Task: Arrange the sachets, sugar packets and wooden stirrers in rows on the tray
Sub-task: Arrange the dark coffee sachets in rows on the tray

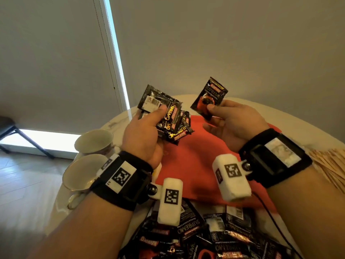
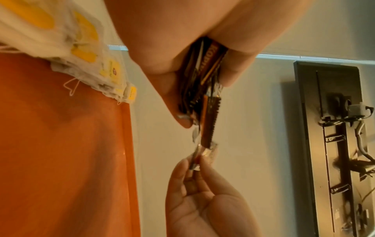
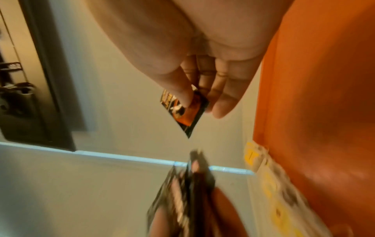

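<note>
The sachets [image 1: 164, 116] are glossy black foil with crimped, silvery edges, like the single sachet [image 1: 209, 98]. The tray [image 1: 196, 156] is smooth red plastic with a soft sheen. The sugar packets [image 2: 109, 70] look like matt white paper printed yellow. The cups [image 1: 93, 141] are glazed ceramic; the stirrers [image 1: 328, 165] pale bare wood; the worktop [image 1: 115, 124] polished, marble-like.

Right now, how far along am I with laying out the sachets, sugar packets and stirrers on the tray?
Barely started. Done: nothing lies in rows; the visible part of the red tray is bare. In hand: your left hand grips a stack of sachets, your right hand pinches a single sachet. Left: the pile of sachets nearest you, the sugar packets, and the wooden stirrers at right.
</note>
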